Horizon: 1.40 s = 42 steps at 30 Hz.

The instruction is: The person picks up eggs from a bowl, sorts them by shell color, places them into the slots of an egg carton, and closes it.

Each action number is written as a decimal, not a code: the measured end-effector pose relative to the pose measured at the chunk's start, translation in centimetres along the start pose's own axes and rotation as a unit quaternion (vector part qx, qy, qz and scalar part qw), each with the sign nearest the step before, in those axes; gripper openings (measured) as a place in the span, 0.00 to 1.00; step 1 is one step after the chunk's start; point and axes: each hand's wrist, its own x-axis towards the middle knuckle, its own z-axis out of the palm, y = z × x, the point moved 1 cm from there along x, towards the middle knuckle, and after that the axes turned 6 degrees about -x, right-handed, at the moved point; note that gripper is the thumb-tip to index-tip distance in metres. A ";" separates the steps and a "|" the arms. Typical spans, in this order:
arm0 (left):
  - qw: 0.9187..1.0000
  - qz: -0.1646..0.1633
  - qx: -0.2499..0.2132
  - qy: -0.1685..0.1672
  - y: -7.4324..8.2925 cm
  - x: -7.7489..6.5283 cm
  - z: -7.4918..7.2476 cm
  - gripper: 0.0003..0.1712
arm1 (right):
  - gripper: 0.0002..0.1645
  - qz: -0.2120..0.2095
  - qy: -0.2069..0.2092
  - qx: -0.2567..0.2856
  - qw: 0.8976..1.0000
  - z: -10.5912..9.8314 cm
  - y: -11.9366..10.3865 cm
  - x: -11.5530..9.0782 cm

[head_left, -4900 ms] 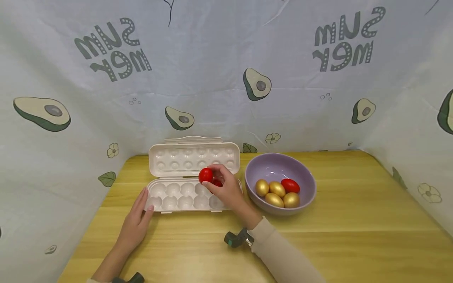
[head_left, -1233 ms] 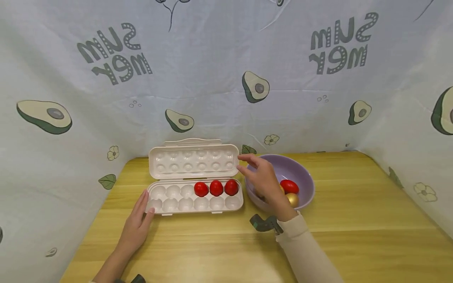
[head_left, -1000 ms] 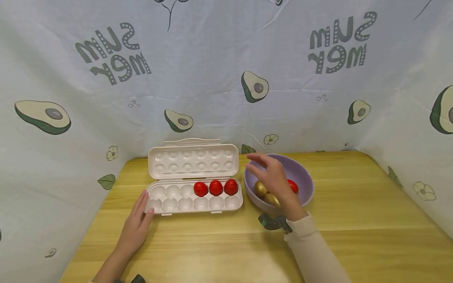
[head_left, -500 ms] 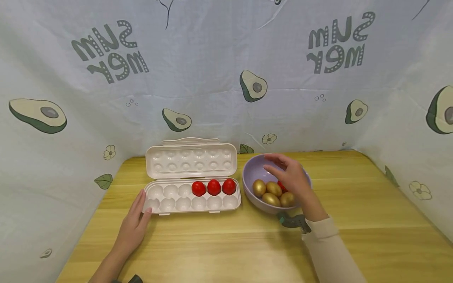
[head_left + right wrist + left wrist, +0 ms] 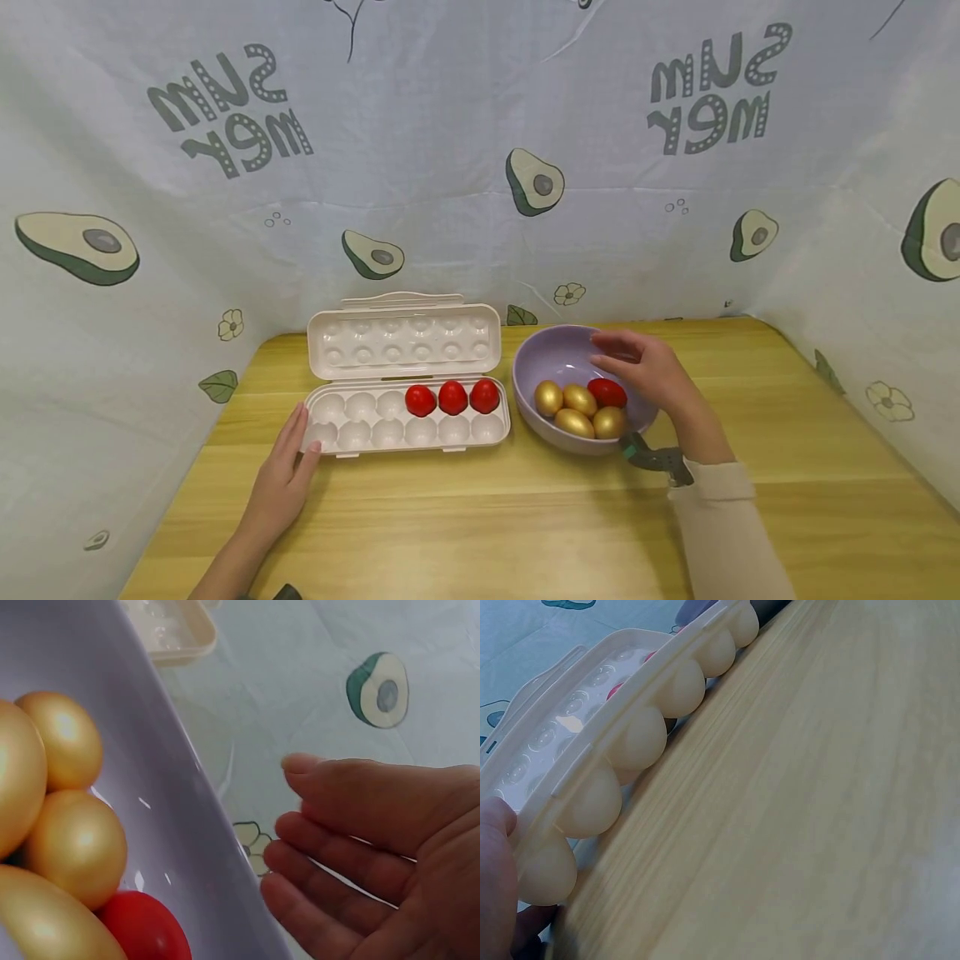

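My left hand [image 5: 281, 479] holds the left end of an open cream egg carton [image 5: 405, 443], its thumb at the front corner. In the left wrist view the thumb [image 5: 496, 817] lies at the carton's rim. Three red eggs [image 5: 453, 398] fill the right half of the carton's back row; the front row's cups are bare. My right hand [image 5: 648, 371] hovers over the right side of a purple bowl [image 5: 543, 354], holding nothing, thumb and fingers apart. Inside the bowl lie one red egg [image 5: 609, 392] and several golden eggs [image 5: 575, 422], clear of the fingers.
Bowl and carton stand side by side near the back of a wooden table [image 5: 450, 533]. The carton's lid [image 5: 405, 340] leans back near a cloth backdrop [image 5: 450, 167] printed with avocados. A dark wrist mount [image 5: 652, 458] sits by the right sleeve.
The red egg that my right hand held now sits in the carton with two others. That hand has moved right, over the bowl. The left hand stays at the carton.
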 end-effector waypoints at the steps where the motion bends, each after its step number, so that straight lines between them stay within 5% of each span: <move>1: 1.000 -0.001 0.000 -0.001 0.0 0.0 0.0 0.32 | 0.28 0.001 -0.006 0.000 1.000 -0.1 0.1 -0.1; 16: 1.000 0.014 -0.002 0.007 0.2 0.0 -0.1 0.31 | 0.24 -0.019 -0.076 -0.056 0.995 -0.2 0.7 -0.3; 27: 1.000 0.000 0.002 0.001 0.0 0.0 0.0 0.32 | 0.25 0.017 -0.095 -0.102 0.990 0.1 0.8 -0.5; 42: 1.000 0.002 -0.002 0.001 0.0 0.0 0.0 0.32 | 0.22 0.012 -0.113 -0.132 0.985 0.8 0.5 -0.5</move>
